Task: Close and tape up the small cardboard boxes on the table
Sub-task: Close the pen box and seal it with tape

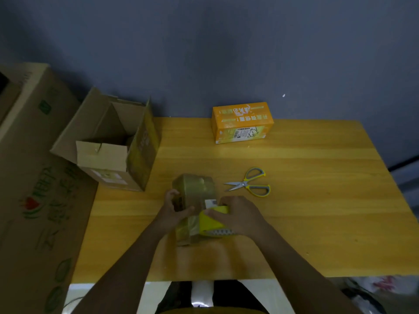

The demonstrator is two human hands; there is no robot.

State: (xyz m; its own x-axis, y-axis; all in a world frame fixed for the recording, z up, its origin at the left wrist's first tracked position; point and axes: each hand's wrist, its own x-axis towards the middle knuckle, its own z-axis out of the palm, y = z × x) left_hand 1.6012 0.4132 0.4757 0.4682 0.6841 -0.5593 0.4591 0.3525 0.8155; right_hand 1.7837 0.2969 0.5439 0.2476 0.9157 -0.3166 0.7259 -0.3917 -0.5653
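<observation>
Two hands work the small taped box (195, 193): left hand (173, 208) grips its side, right hand (240, 215) clasps the tape roll (214, 219) against it.

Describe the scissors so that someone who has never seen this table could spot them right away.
Start at the yellow wooden table and find the orange printed box near its far edge. Come toward the person from that box: the scissors lie flat on the bare wood, apart from everything, just beyond the right hand. Nothing else there has metal blades and yellow-and-grey loop handles.
</observation>
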